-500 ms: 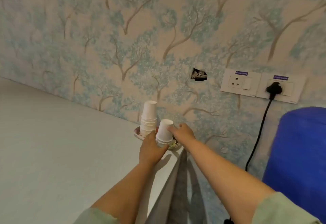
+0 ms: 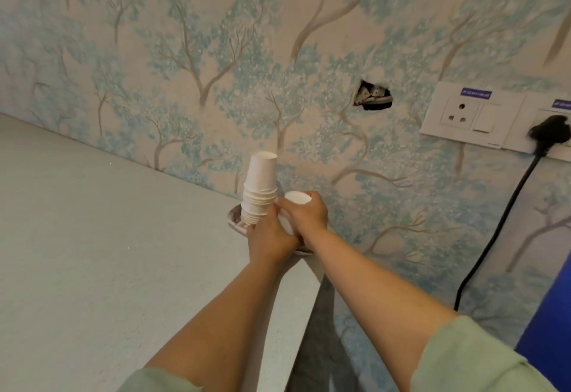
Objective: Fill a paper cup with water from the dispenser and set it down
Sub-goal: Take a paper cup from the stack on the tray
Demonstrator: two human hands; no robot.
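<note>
Stack of cups (image 2: pixel 259 189): white paper, matt, rolled rims showing as fine ridges. Single cup (image 2: pixel 297 198): same white matt paper, its flat base facing up, the right hand (image 2: pixel 304 214) closing round it. Bench (image 2: pixel 92 237): pale grey, smooth, matt, faintly speckled. Wall (image 2: pixel 216 52): wallpaper printed with blue-green trees, looking grainy and matt. Socket plate (image 2: pixel 469 115): white plastic, smooth, showing a slight sheen. Plug and cable (image 2: pixel 506 215): black, looking like plastic or rubber. Sleeves (image 2: pixel 463 364): pale green cloth, soft and matt.
</note>
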